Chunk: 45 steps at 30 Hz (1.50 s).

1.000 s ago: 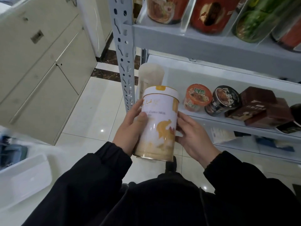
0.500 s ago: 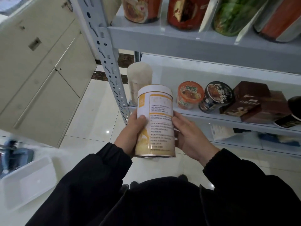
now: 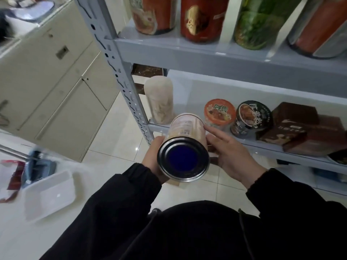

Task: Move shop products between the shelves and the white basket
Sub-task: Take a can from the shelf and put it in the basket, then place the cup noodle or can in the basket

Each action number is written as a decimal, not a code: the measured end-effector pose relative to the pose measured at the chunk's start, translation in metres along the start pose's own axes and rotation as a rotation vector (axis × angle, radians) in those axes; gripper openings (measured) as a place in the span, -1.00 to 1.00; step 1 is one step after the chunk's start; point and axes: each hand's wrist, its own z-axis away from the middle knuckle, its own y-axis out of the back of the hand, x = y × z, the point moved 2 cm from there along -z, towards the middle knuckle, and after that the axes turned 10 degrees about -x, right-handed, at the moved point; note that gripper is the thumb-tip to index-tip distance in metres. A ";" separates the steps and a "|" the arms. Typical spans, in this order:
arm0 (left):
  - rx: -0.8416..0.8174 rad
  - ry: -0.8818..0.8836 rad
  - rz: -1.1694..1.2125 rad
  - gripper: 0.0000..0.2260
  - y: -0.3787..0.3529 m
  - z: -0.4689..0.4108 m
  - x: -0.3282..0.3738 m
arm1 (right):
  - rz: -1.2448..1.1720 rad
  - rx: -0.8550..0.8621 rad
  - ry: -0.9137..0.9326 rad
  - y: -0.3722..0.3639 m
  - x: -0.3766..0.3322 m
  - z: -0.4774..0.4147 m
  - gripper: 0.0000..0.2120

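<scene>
The cylindrical cream-labelled metal tin [image 3: 184, 158] was held in mid-air in front of the rack, on neither a shelf nor in the basket. It was tilted with its plain, rimmed steel base towards the camera and its top towards the front edge of the middle grey steel shelf [image 3: 262, 152]. The left hand [image 3: 151, 162] was clamped on the tin's left side, with the fingers hidden behind it. The right hand [image 3: 231, 154] was laid against the right side, its fingers nearly straight. The hands were kept apart by the tin.

The transfer was judged to be under way. From its tilt, placement near the shelf's left front corner appeared likely, but the direction could not be confirmed.

The shallow white rectangular plastic basket [image 3: 50, 196], smooth and round-cornered, was seen on a pale surface well apart from the rack.

The following were set out on the middle shelf, from the left end to the right:

- a tall pale matt cylinder [image 3: 159, 100]
- an orange foil-lidded cup [image 3: 219, 111]
- a black printed cup [image 3: 251, 119]
- brown cardboard boxes [image 3: 300, 126]

Glossy red and green cylindrical packs [image 3: 202, 17] were stored on the upper shelf [image 3: 206, 59].
</scene>
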 end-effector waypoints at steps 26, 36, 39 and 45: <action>-0.021 -0.464 -1.179 0.04 -0.059 0.007 -0.008 | 0.621 -0.145 0.156 0.053 -0.020 0.037 0.04; 0.245 -0.488 -1.864 0.01 -0.107 0.003 0.009 | 0.742 -0.146 0.190 0.054 -0.023 0.020 -0.05; 0.266 -0.502 -1.805 -0.03 -0.105 -0.005 0.015 | 0.858 -0.162 0.181 0.057 -0.030 0.013 -0.10; 0.340 -0.570 -1.790 -0.10 -0.089 -0.029 0.035 | 1.463 -0.091 0.250 0.086 -0.048 -0.020 -0.27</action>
